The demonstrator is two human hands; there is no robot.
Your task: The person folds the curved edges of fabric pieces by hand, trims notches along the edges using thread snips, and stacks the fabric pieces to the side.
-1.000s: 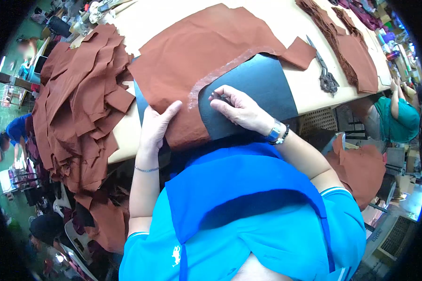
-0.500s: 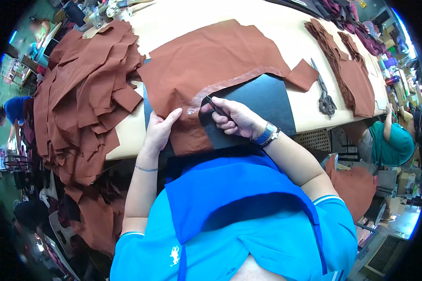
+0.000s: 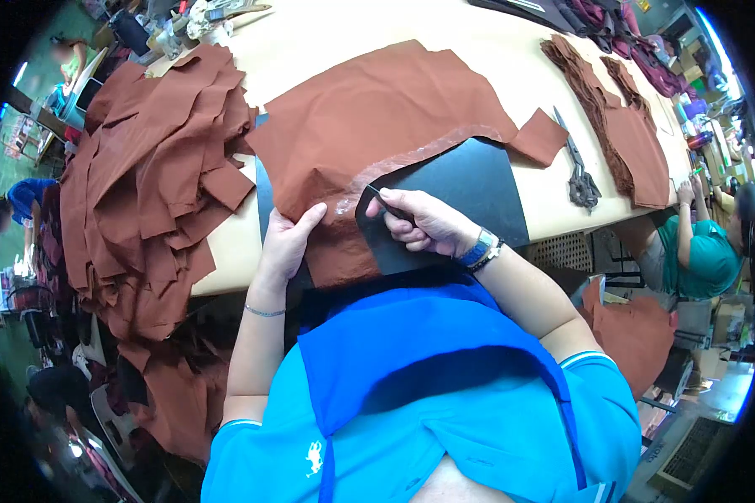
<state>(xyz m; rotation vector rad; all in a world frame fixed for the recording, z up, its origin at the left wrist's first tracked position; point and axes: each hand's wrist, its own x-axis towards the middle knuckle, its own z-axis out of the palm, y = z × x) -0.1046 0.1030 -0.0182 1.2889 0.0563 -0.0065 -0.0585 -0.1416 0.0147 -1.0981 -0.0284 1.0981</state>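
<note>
A large brown fabric piece lies over a dark flat board at the table's near edge. Its curved edge carries a whitish, shiny strip. My left hand grips the fabric's near left part, thumb on top and fingers hidden beneath. My right hand is closed around a small dark tool with a thin tip, which meets the curved edge of the fabric. Large scissors rest on the table to the right, beside a small brown flap.
A big heap of brown pieces hangs over the table's left edge. More brown pieces are stacked at the right. Brushes and bottles stand at the back left. A person in green is at the far right.
My right hand has turned and come to the curved edge, bringing the dark tool into clear view. My left hand keeps its hold. The camera view has shifted slightly.
</note>
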